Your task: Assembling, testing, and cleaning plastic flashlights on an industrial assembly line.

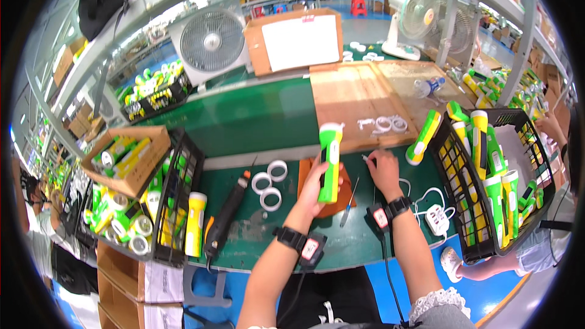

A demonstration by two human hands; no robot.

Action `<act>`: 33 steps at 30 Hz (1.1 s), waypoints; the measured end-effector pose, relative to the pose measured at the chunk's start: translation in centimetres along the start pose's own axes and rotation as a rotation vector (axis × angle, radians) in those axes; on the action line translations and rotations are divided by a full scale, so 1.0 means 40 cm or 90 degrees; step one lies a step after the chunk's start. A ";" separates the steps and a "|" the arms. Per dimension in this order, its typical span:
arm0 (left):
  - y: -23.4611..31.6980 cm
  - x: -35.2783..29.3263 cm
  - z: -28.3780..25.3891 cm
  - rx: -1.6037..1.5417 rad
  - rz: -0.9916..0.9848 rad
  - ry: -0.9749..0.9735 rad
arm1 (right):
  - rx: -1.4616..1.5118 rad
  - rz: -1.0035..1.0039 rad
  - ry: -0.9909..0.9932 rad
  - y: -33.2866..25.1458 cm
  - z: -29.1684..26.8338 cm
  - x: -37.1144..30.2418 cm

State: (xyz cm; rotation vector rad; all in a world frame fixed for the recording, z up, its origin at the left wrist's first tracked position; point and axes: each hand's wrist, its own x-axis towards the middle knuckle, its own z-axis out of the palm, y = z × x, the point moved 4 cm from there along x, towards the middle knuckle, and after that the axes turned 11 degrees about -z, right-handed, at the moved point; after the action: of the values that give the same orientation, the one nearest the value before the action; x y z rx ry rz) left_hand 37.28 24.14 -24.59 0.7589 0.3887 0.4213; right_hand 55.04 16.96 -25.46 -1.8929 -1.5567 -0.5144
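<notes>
The left hand (312, 187) wraps around a green, white-headed plastic flashlight (331, 161), held head-up above a flat orange-brown mat (346, 200) on the green workbench (256, 247). The right hand (384, 172) bends its fingers close together near a pale wooden board (344, 100); their grip cannot be discerned.

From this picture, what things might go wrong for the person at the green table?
The flashlight in the left hand might slip and fall. The right hand might nudge the slim screwdriver lying between both hands. The loose white rings might scatter if bumped.
</notes>
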 end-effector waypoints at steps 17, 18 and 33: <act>-0.038 0.027 0.027 0.159 -0.016 -0.016 | 0.694 0.171 0.005 -0.080 -0.055 0.019; -0.042 0.026 0.029 0.179 -0.005 -0.015 | 0.695 0.173 0.006 -0.077 -0.066 0.017; -0.041 0.027 0.032 0.212 0.063 -0.016 | 0.484 0.060 0.102 -0.095 -0.096 0.025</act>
State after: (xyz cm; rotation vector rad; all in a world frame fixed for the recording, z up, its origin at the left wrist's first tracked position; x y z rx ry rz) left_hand 39.19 22.88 -25.13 1.1103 0.4041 0.4449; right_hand 51.94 15.48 -21.21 -1.2908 -1.2945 -0.0072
